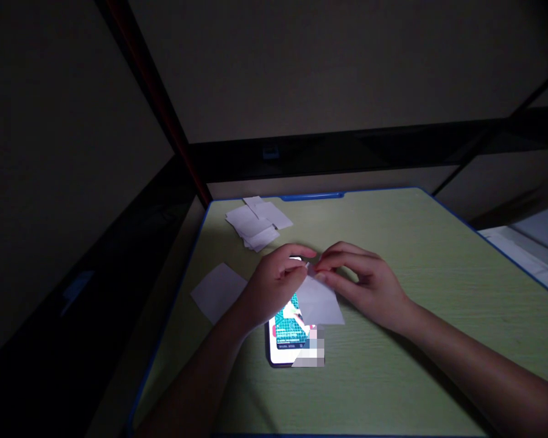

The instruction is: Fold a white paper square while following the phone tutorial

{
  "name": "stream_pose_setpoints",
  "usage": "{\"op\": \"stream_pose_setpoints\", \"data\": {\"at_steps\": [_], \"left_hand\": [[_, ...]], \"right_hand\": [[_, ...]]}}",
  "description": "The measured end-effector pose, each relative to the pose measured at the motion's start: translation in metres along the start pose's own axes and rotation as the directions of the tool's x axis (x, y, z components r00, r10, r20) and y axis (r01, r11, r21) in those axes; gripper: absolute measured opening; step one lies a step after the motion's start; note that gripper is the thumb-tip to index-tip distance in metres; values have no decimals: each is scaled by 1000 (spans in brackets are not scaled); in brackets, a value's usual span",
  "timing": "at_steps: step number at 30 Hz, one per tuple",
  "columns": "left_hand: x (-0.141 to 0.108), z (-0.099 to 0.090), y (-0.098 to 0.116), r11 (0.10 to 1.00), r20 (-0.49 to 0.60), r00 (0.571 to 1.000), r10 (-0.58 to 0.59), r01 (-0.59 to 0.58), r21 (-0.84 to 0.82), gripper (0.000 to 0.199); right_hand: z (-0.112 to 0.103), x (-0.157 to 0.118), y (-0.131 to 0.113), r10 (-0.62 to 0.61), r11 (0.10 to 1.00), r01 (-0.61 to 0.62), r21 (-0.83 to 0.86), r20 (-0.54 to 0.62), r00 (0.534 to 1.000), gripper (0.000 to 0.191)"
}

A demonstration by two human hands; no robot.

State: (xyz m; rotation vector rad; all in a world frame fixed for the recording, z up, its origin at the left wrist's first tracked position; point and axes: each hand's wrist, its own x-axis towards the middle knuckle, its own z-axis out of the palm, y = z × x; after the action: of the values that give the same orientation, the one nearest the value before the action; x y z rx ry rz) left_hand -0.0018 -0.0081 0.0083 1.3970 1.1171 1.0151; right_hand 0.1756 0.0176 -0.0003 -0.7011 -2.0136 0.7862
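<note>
A white sheet of paper hangs between my hands, over a phone with a lit screen. My right hand pinches the sheet's upper edge between thumb and fingertips. At the same edge, my left hand has its thumb against the paper's top corner, with the index finger stretched out above it. The left hand covers part of the phone. Just left of that hand, another white square of paper lies flat on the table.
Several overlapping white paper pieces lie near the far left of the green table, which has a blue edge. Dark walls stand behind and to the left. White material shows beyond the right edge.
</note>
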Motion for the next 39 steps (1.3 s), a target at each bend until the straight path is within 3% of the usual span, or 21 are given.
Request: {"op": "stream_pose_setpoints", "data": {"at_steps": [6, 13, 20, 28, 39], "left_hand": [[1, 2, -3, 998, 32, 999, -10, 12, -58, 22], [1, 3, -1, 996, 35, 999, -17, 20, -88, 23], [1, -2, 3, 997, -30, 1000, -6, 3, -79, 19], [2, -2, 1, 996, -36, 999, -21, 18, -91, 20], [2, 1, -2, 996, -6, 999, -37, 37, -79, 24]], "right_hand": [[1, 0, -1, 17, 1000, -18, -22, -16, 1000, 7], [1, -2, 0, -71, 997, 71, 2, 11, 997, 8], [-2, -1, 0, -96, 995, 95, 11, 48, 994, 15], [-5, -3, -2, -102, 995, 101, 14, 109, 989, 36], [-3, 0, 1, -72, 997, 73, -17, 68, 995, 15]]}}
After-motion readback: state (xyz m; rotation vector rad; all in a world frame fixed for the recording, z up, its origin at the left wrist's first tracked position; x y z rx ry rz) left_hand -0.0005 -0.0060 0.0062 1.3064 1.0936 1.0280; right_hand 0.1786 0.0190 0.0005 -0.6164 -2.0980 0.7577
